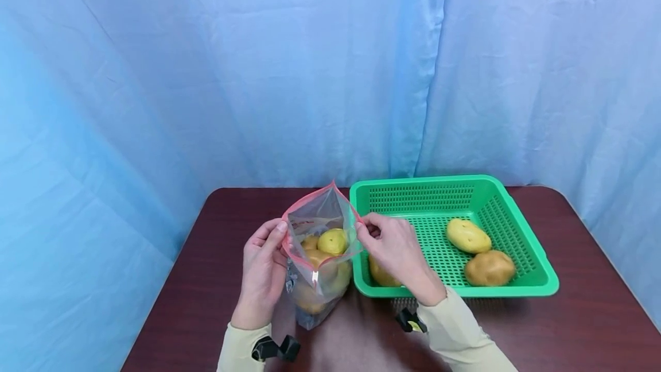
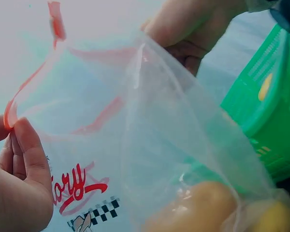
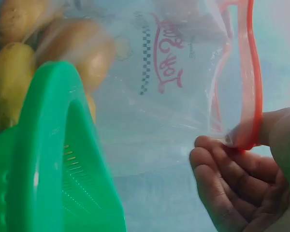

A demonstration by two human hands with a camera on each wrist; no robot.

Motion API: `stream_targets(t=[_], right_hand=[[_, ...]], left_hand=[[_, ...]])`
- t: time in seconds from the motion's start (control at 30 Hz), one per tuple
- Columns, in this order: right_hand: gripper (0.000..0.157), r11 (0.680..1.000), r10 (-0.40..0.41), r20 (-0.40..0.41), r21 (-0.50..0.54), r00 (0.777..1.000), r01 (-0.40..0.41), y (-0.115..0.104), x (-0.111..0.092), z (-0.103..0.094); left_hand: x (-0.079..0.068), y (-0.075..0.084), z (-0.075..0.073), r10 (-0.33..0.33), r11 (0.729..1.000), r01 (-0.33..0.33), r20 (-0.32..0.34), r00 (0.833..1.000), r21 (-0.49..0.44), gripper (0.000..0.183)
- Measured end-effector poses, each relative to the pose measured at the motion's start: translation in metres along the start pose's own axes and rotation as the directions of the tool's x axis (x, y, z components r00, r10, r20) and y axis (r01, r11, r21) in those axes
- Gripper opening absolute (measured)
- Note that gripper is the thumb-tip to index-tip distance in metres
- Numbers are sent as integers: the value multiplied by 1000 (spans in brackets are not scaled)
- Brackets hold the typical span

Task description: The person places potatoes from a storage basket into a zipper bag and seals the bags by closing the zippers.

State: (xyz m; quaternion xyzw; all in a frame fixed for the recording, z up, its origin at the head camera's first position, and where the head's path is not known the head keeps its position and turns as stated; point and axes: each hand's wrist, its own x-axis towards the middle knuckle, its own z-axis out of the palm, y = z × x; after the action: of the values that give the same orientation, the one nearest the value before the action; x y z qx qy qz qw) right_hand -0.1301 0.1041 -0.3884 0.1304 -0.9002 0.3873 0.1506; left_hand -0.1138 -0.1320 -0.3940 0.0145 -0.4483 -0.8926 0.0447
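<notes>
A clear plastic zip bag (image 1: 321, 286) with a red-edged mouth stands on the table, its mouth spread wide. Several potatoes (image 1: 332, 241), yellow and brown, fill its lower part. My left hand (image 1: 262, 268) pinches the left side of the red edge between thumb and fingers. On the opposite side, my right hand (image 1: 397, 248) pinches the edge near the basket. Red lettering and a checkered strip (image 2: 100, 212) show on the bag in the left wrist view. In the right wrist view, thumb and forefinger grip the red zip edge (image 3: 251, 82).
A green plastic basket (image 1: 465, 291) stands right of the bag. It holds a yellow potato (image 1: 468, 236), a brown potato (image 1: 490, 268) and another potato (image 1: 382, 273) partly hidden under my right hand. Blue curtains (image 1: 310, 73) hang behind the dark wooden table (image 1: 206, 303).
</notes>
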Motion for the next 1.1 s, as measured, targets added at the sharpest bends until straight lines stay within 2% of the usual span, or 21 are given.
stream_targets(t=[0.1, 0.17, 0.27, 0.43, 0.73, 0.97, 1.1], right_hand=[[13, 999, -25, -29, 27, 999, 25, 2, -1, 1], [12, 998, -29, -27, 56, 999, 31, 3, -2, 1], [17, 994, -10, 18, 106, 1000, 8, 4, -5, 0], [38, 988, 23, 95, 152, 995, -38, 10, -12, -9], [39, 998, -65, 81, 32, 995, 63, 29, -34, -31], [35, 984, -175, 36, -33, 984, 176, 48, -47, -52], [39, 981, -173, 39, -78, 984, 176, 59, -53, -66]], left_hand=[[1, 2, -2, 22, 1000, -22, -13, 1000, 6, 18], [0, 1, -3, 13, 1000, -13, -15, 1000, 10, 19], [-4, -3, -5, -13, 1000, 13, -1, 1000, 10, 22], [-8, -8, -6, -29, 1000, 29, 20, 999, 7, 23], [-11, -7, -7, -11, 1000, 11, 20, 1000, -5, 24], [-12, -8, -8, -24, 1000, 24, 21, 999, 0, 19], [-11, -9, -8, -27, 1000, 27, 28, 999, 0, 17]])
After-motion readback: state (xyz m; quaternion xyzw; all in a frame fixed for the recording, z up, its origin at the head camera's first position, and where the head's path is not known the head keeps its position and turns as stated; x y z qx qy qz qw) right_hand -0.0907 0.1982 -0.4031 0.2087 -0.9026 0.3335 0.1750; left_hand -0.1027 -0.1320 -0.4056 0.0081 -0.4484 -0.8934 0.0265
